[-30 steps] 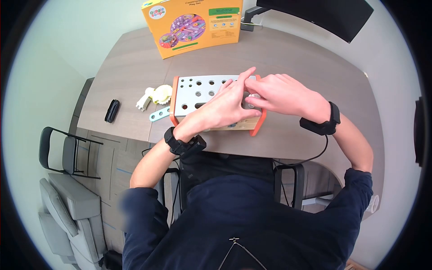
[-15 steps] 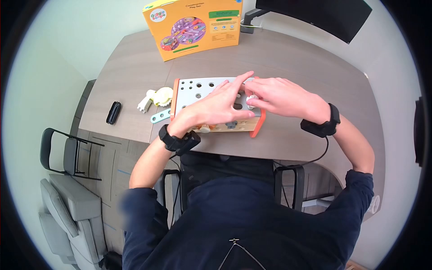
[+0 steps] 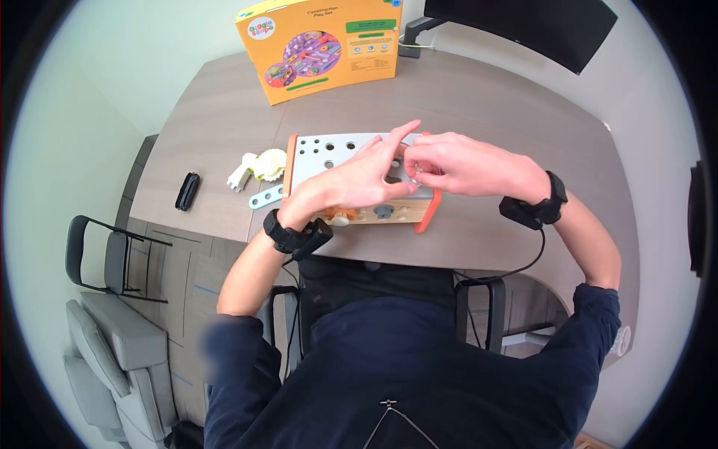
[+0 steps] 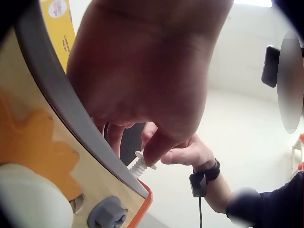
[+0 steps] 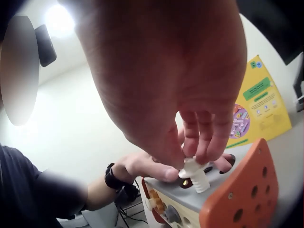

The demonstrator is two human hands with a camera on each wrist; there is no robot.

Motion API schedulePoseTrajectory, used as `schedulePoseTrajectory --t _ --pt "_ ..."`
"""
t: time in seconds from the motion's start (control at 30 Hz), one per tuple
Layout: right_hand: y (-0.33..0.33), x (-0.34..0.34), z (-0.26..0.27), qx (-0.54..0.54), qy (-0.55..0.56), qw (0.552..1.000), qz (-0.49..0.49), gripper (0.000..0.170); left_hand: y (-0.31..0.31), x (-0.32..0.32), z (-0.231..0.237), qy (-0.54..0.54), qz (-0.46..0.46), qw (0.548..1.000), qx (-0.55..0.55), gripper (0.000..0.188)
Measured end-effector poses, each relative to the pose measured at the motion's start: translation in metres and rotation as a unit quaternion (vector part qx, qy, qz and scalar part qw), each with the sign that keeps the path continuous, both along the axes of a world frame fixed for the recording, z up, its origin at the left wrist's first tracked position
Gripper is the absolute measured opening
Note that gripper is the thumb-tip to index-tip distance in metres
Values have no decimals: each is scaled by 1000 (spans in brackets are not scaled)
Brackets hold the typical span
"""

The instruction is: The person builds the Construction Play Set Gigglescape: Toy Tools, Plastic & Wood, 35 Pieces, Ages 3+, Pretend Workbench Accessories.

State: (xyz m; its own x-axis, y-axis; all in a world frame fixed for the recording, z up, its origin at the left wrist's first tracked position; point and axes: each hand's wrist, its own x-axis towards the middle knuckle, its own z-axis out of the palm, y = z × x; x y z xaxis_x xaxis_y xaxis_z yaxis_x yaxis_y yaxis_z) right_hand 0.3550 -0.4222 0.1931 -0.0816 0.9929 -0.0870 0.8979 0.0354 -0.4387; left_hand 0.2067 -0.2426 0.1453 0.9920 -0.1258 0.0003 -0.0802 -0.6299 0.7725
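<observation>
My right hand [image 3: 479,166] pinches the head of a white toy screw [image 5: 199,179] between thumb and fingertips. The ridged shank stands upright at the right end of the toy workbench's grey top [image 3: 313,166], near its orange end panel [image 5: 244,192]. Fingers spread, my left hand [image 3: 363,178] lies over the middle of the top, its thumb reaching close to the screw. On the wooden front are an orange gear [image 4: 42,147] with a pale knob [image 4: 31,202], and a grey bolt [image 4: 108,213].
Left of the workbench lie a pale yellow toy piece [image 3: 269,163], a whitish piece [image 3: 239,178] and a teal strip with holes [image 3: 267,197]. A black case-like object [image 3: 188,191] is farther left. Behind stand a yellow-orange box [image 3: 321,56] and a monitor [image 3: 531,30].
My left hand has shifted a little left and toward the body, showing more of the wooden front. My right fingers have changed their hold slightly round the screw's head, staying at the same end.
</observation>
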Motion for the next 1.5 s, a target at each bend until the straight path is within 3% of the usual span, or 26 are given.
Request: schedulePoseTrajectory --t 0.13,0.23,0.33,0.43,0.53,0.63,0.67,0.77,0.87,1.03,1.23,1.43,1.5 --pt "-4 -11 -9 94 -86 992 -9 14 -8 6 -19 -96 16 990 97 112" --pt "-4 -14 -13 102 -109 988 -44 19 -12 8 -20 -72 35 995 58 112" --pt "1 -26 5 -29 -167 978 -120 27 -14 11 -30 -135 53 986 84 110" --pt "7 -24 11 -86 -210 964 -136 34 -10 8 -26 -124 43 990 48 102" --pt "0 -15 14 -16 -127 985 -120 28 -2 4 -19 -79 4 995 -55 96" --pt "-9 -4 5 63 61 995 -44 14 8 5 -23 -81 -12 996 -30 90" --pt "-9 -3 5 44 77 996 -32 10 12 6 -20 -35 -25 995 -90 93" --pt "-8 -1 0 18 103 995 3 9 11 3 -11 -9 -18 995 -100 99" --pt "-6 3 -11 27 93 995 13 11 1 2 -8 -16 2 1000 8 110" --pt "-2 1 -15 51 102 993 -16 8 -10 6 -25 -122 37 990 60 119" --pt "1 -6 -24 121 -5 990 -69 24 -13 7 -31 -140 45 985 86 112" --pt "-1 -10 -21 65 -180 976 -100 39 -10 5 -32 -154 44 985 65 101" --pt "-4 -14 -6 13 -199 973 -116 34 -8 4 -32 -162 33 986 40 97"
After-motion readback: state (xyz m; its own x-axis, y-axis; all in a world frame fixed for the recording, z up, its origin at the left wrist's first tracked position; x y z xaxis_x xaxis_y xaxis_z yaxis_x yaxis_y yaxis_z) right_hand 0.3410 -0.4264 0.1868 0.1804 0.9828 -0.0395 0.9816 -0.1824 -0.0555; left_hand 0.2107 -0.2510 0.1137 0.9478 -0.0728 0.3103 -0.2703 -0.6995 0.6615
